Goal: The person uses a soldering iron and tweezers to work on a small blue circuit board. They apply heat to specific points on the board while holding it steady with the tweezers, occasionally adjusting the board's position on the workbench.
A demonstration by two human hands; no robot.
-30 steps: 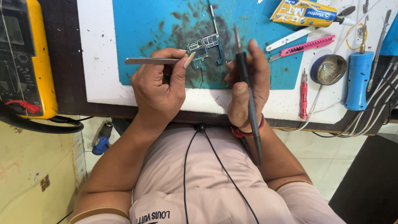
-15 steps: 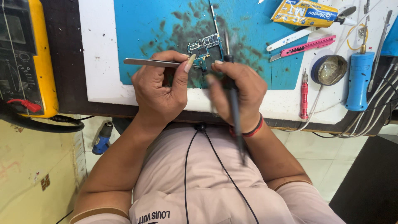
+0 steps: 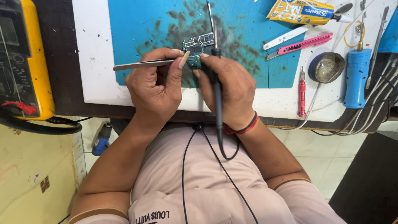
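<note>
The left hand (image 3: pixel 155 85) is pinching slim metal tweezers (image 3: pixel 143 64), and the right hand (image 3: pixel 230 89) is gripping a black soldering iron (image 3: pixel 216 89). Both are working on the small green circuit board (image 3: pixel 197 49) lying mid-mat near the desk's front edge. It looks like soldering; the next touch needs a steady tip.

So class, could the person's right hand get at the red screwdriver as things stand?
Probably yes, once free: the right hand holds a soldering iron, and the red screwdriver lies uncovered just beside it on the white board.
</note>
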